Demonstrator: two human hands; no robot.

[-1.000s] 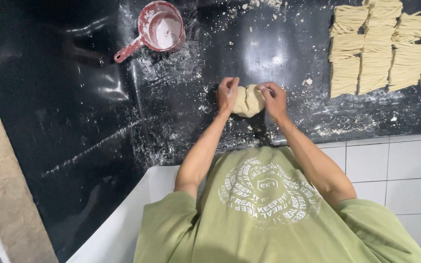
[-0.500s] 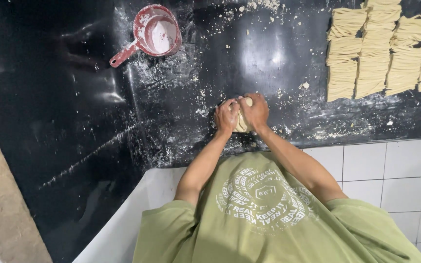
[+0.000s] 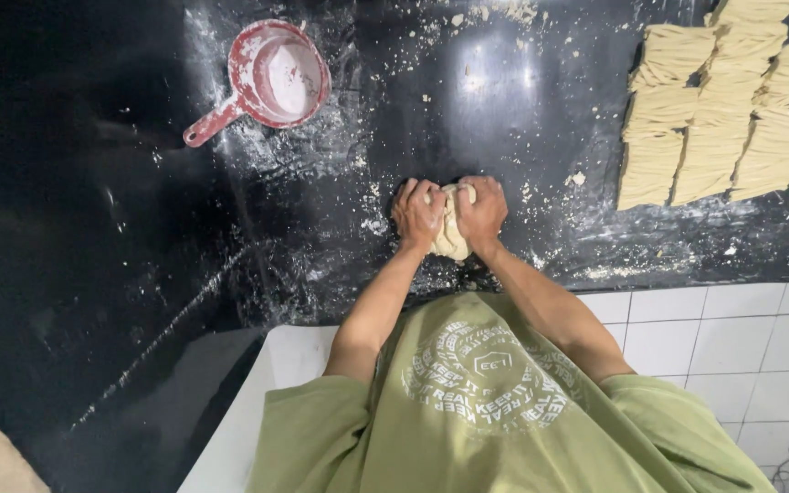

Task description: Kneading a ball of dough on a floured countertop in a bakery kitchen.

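- Left hand (image 3: 418, 215) and right hand (image 3: 480, 212) clasp the pale lump of dough (image 3: 450, 239) between them, pressing it onto the floured black desk (image 3: 120, 237).
- Red long-handled scoop (image 3: 267, 78) lies well beyond the left hand; cut yellow noodle bundles (image 3: 723, 110) are stacked off past the right hand.

Dough (image 3: 452, 236) lies between scoop (image 3: 271, 78) (left) and noodles (image 3: 723, 110) (right).

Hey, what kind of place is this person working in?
Probably a noodle-making kitchen or small workshop. Both hands, left hand and right hand, press a lump of dough on a flour-dusted black worktop; bundles of cut noodles lie in rows, and a red scoop holds flour.
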